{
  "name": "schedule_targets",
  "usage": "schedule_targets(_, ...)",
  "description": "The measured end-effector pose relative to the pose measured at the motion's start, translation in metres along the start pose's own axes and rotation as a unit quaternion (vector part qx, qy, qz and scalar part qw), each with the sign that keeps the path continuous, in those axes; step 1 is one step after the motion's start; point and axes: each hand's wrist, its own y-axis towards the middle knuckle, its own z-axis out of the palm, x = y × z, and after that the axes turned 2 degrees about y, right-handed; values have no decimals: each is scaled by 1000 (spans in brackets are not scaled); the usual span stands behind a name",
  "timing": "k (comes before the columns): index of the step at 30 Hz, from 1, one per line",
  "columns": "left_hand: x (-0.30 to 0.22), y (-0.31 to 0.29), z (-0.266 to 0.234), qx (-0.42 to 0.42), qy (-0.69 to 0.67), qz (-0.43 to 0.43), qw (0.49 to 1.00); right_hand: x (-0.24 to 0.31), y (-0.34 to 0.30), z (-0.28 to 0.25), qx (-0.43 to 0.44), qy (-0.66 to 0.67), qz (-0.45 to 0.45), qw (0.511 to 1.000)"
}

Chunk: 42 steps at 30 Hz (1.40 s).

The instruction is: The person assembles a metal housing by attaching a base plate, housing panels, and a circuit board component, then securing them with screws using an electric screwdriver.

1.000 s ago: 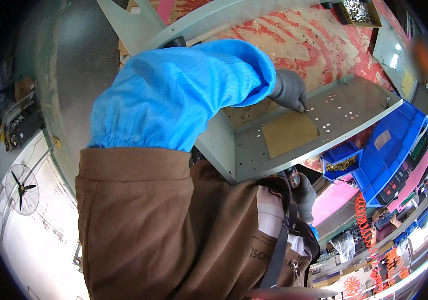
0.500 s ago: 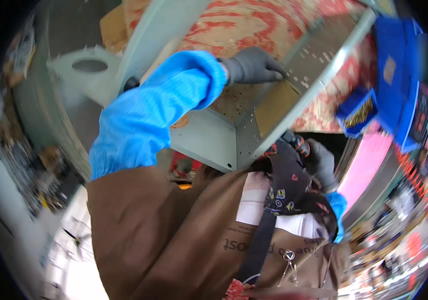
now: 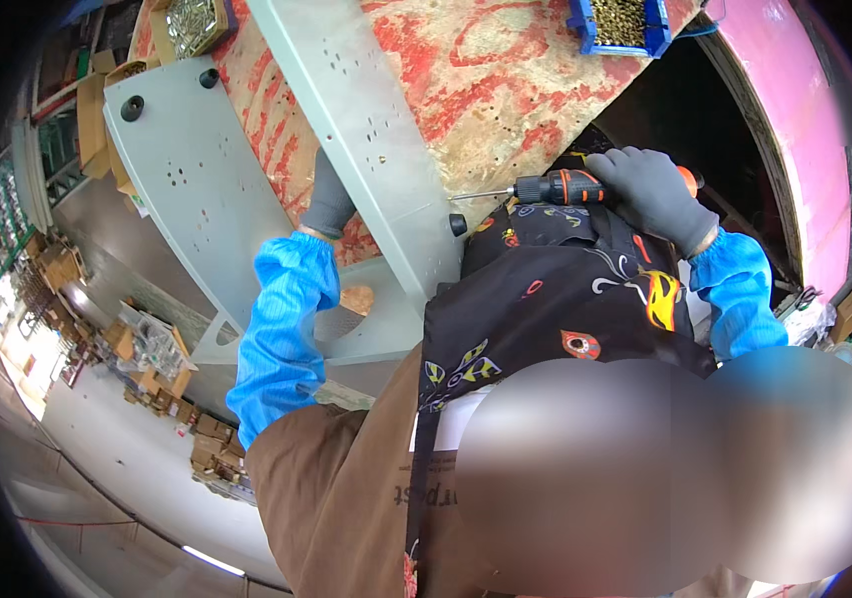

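Note:
My right hand (image 3: 660, 194), in a grey glove, is wrapped around a black and orange electric screwdriver (image 3: 564, 187). Its long bit points left, and the tip meets or nearly meets the edge of a light grey sheet-metal housing (image 3: 376, 149), beside a black rubber foot (image 3: 458, 225). A small brass-coloured bit of something, perhaps a screw, shows at the tip. My left hand (image 3: 328, 204), also gloved, reaches inside the housing behind its upright wall; that wall hides the fingers. Two more black feet (image 3: 132, 108) sit on the housing's left panel (image 3: 192, 169).
The housing stands on a worn red and tan worktop (image 3: 506, 110). A blue bin of brass-coloured screws (image 3: 620, 28) lies at the back right, and a box of silver fasteners (image 3: 190, 25) at the back left. A pink surface (image 3: 805, 130) rises on the right.
The housing has been turned, so its footed faces now show. My left hand has moved behind its wall. My right hand has brought the screwdriver up beside the housing's edge.

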Motion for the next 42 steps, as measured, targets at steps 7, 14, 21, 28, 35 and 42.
schedule_targets(7,-13,5,-4,33,171,116,978,3,8,7,31,-13,5,999)
schedule_targets(14,-30,-6,-20,84,388,254,882,7,11,-4,28,-36,-10,999)
schedule_targets(21,-77,-12,-4,58,60,2,996,12,21,-8,72,-46,-16,996)
schedule_targets(28,-87,-18,-22,11,146,61,987,22,27,-4,52,-41,-35,997)
schedule_targets(35,-84,-56,-18,246,478,143,831,31,26,-7,68,-51,-17,996)
schedule_targets(42,-86,-55,-5,281,428,173,841,28,27,-7,68,-25,-24,997)
